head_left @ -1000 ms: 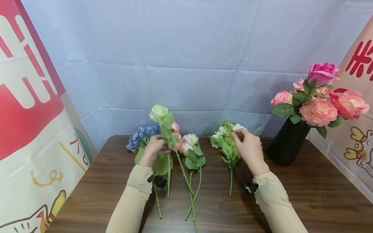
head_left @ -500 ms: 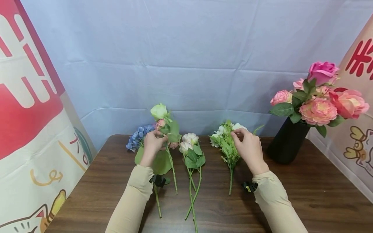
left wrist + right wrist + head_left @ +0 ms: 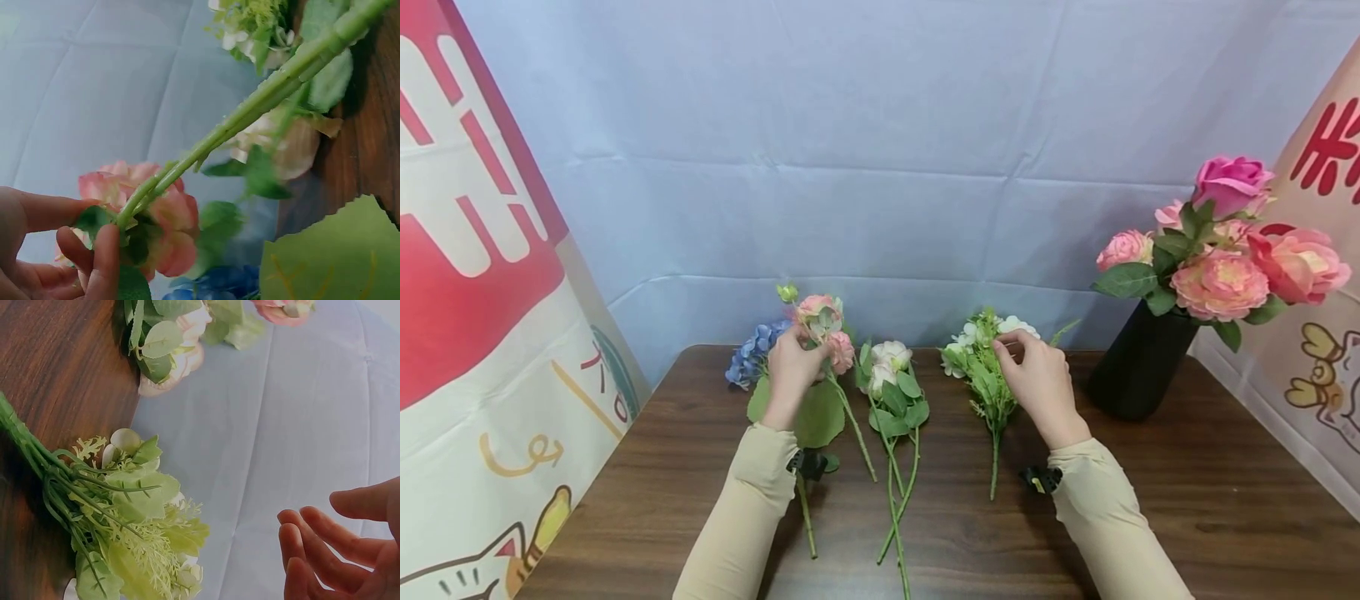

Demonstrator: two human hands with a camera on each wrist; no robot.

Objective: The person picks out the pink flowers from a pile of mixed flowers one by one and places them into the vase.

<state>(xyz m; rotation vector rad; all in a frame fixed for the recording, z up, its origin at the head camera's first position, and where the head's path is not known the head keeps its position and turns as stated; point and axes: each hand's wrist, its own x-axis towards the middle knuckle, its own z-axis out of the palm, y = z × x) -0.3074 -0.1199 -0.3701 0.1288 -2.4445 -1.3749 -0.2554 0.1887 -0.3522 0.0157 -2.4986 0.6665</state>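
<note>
My left hand (image 3: 790,375) pinches the green stem of a pink flower (image 3: 841,352), close under its blooms. In the left wrist view, thumb and fingertips meet where the stem (image 3: 212,140) joins the pink petals (image 3: 178,234). A small green bud (image 3: 787,292) shows above that hand. Behind it lies a blue hydrangea (image 3: 747,360) with a broad green leaf (image 3: 820,421). My right hand (image 3: 1041,379) holds nothing, its fingers loosely bent beside a green and white flower bunch (image 3: 988,383). The right wrist view shows a gap between those fingers and the bunch (image 3: 137,512).
Pale pink-white flowers (image 3: 891,357) with crossed stems lie between the hands on the dark wooden table (image 3: 962,550). A black vase (image 3: 1142,367) with pink blooms (image 3: 1219,287) stands at the right. A pale blue cloth (image 3: 880,150) hangs behind.
The pink flower has turned in my left hand, and its stem's lower end has swung right. The large pale green bloom above that hand no longer shows. My right hand has stayed in place.
</note>
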